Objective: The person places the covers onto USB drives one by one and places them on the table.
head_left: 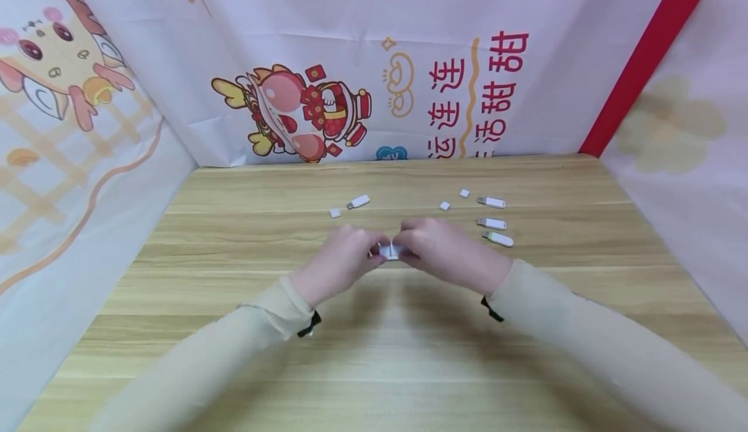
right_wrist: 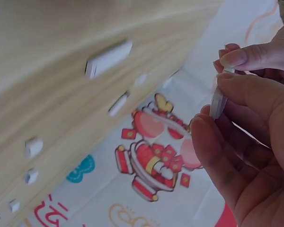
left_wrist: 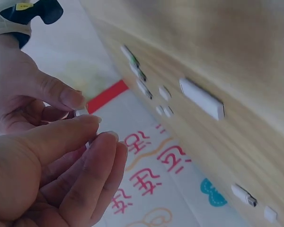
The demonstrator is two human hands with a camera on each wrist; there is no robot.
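Note:
My left hand [head_left: 345,260] and right hand [head_left: 435,250] meet over the middle of the table, fingertips close together. Between the right thumb and fingers is a small white USB stick [right_wrist: 218,102]. At its far end the left fingertips [right_wrist: 234,57] pinch; whether they grip its cap or its body is too covered to tell. On the table below the hands lies a larger white rectangular block [left_wrist: 202,98].
Left of centre lie a USB stick [head_left: 359,202] with its plug bare and a cap [head_left: 335,213]. Further right are uncapped sticks [head_left: 492,223], one with a green band [head_left: 498,239], and loose caps [head_left: 445,206]. A printed cloth [head_left: 362,94] hangs behind the wooden table [head_left: 234,256].

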